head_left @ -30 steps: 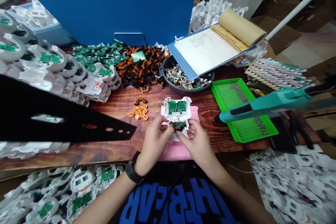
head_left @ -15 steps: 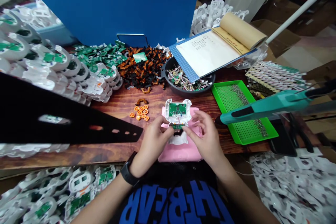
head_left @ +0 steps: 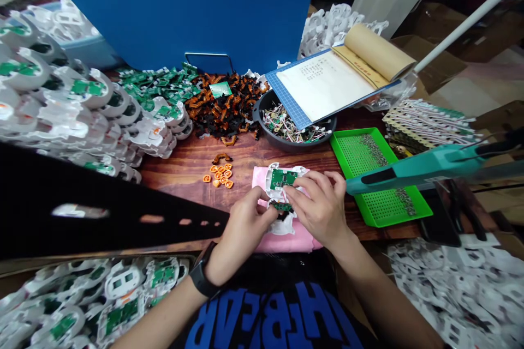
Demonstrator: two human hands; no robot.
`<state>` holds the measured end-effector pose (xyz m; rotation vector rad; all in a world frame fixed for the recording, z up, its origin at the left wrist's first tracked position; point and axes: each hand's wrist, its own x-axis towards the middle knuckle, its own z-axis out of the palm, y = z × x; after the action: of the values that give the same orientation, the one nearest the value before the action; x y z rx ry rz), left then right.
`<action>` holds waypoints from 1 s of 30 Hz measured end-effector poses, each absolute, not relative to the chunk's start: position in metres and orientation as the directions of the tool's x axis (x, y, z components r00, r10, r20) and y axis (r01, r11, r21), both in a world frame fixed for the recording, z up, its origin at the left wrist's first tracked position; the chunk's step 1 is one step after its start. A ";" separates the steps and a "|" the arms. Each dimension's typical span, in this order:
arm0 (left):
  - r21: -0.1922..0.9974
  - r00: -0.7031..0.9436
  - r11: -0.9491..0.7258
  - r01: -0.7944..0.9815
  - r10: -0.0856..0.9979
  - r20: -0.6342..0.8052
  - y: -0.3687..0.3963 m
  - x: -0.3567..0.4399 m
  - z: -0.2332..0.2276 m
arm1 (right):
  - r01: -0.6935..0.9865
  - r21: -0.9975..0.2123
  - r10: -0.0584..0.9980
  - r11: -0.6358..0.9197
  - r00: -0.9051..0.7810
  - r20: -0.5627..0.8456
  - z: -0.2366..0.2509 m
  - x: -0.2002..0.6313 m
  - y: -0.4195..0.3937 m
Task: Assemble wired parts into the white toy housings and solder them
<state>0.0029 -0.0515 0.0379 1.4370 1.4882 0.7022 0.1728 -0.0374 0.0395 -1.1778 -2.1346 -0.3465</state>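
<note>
1. White plastic shell (head_left: 282, 223) with rounded lobes lies on a soft pink cloth (head_left: 262, 177), which rests on the dark wooden table (head_left: 184, 161) near its front edge.
2. Inside the shell we see a flat green circuit board (head_left: 282, 178), rectangular, and below it a smaller green board (head_left: 280, 206) with dark parts.
3. Our left hand (head_left: 241, 229) holds the shell at its left side; the grip is closed on the shell edge, thumb near the small board.
4. Our right hand (head_left: 321, 207) lies over the right side of the shell, its fingers bent, the fingertips (head_left: 292, 188) pressing together at the lower edge of the large board; we cannot tell exactly what they pinch.
5. Small orange rubber pieces (head_left: 219, 174) lie loose on the table, left of the cloth.
6. Behind them is a heap of black and orange curved parts (head_left: 223, 106), and a round dark bowl (head_left: 262, 109) with thin wired pieces.
7. A bright green perforated tray (head_left: 368, 212) stands to the right of the cloth, with a teal tool (head_left: 413, 166) above it.
8. An open notebook (head_left: 327, 79) rests on the bowl.
</note>
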 end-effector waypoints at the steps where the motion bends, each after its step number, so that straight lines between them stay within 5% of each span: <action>1: 0.879 0.108 0.147 0.454 0.970 -0.218 -0.051 0.003 0.039 | 0.827 -0.085 0.652 0.556 -0.371 0.661 0.040 0.173 -0.037; 11: 0.795 0.132 0.033 0.606 0.981 -0.141 -0.054 0.004 0.044 | 0.785 -0.180 0.688 0.593 -0.378 0.620 0.044 0.178 -0.035; 23: 0.824 0.125 0.073 0.562 0.977 -0.172 -0.052 0.006 0.044 | 0.766 -0.130 0.600 0.630 -0.374 0.707 0.041 0.183 -0.037; 30: 0.831 0.122 0.048 0.555 0.983 -0.138 -0.053 0.007 0.044 | 0.756 -0.223 0.645 0.616 -0.321 0.693 0.038 0.182 -0.036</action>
<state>0.0071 -0.0526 0.0444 1.6086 1.5332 0.6829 0.1816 -0.0356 0.0383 -1.0996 -2.0575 -0.1796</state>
